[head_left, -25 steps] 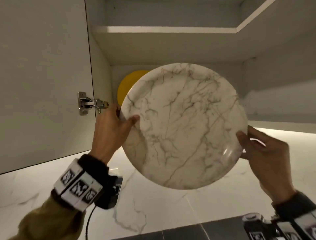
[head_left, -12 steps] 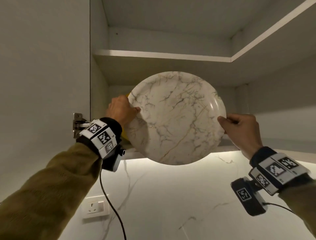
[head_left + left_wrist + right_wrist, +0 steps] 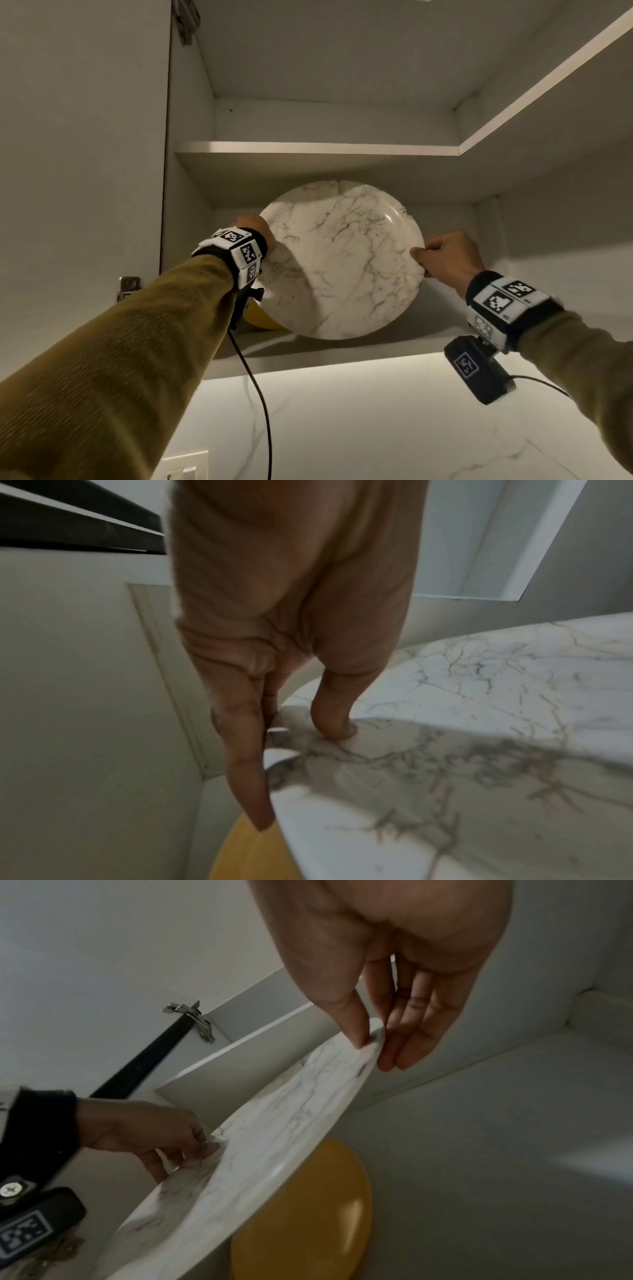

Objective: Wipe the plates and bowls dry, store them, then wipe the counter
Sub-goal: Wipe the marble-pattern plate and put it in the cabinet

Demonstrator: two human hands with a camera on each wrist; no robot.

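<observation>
A large round marble-patterned plate is held tilted inside the lower compartment of an open wall cabinet. My left hand pinches its left rim, thumb on the face and fingers behind, as the left wrist view shows. My right hand pinches the right rim between thumb and fingers. A yellow plate lies on the cabinet floor under and behind the marble plate; its edge shows at the lower left. The marble plate's lower edge is close to the cabinet floor; contact cannot be told.
The cabinet shelf runs above the plate. The open cabinet door stands at the left with a metal hinge. A lit marble backsplash and a wall socket lie below the cabinet.
Both hands have carried the marble plate up and deeper into the lower cabinet compartment, over the yellow plate. The view has tilted further upward.
</observation>
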